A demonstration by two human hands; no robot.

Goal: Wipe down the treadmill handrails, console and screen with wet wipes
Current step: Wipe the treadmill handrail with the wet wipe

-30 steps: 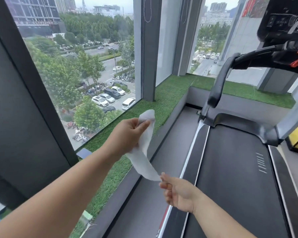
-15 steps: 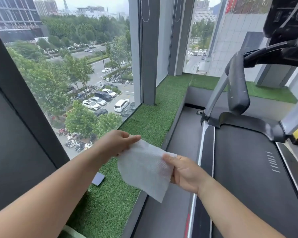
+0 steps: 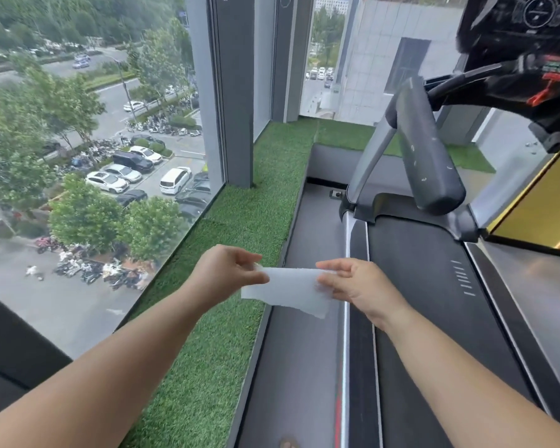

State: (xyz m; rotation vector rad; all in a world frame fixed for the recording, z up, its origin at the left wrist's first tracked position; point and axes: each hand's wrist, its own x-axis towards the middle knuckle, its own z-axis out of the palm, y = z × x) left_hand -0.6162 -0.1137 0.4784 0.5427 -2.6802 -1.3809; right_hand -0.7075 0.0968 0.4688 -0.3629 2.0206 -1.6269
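A white wet wipe is stretched flat between my two hands, low in the middle of the head view. My left hand pinches its left edge and my right hand pinches its right edge. The treadmill's dark left handrail juts toward me at upper right, well above and beyond the wipe. The black console with a round dial and a red safety clip fills the top right corner, partly cut off. The black running belt lies below my right hand.
A strip of green artificial turf runs along the floor-to-ceiling window on the left. A grey pillar stands on the turf. A yellow panel sits at the right beyond the treadmill deck.
The wipe went from a twisted strip to a sheet held by both hands, now folded narrower and pulled level. The view swung right, bringing the handrail and console closer.
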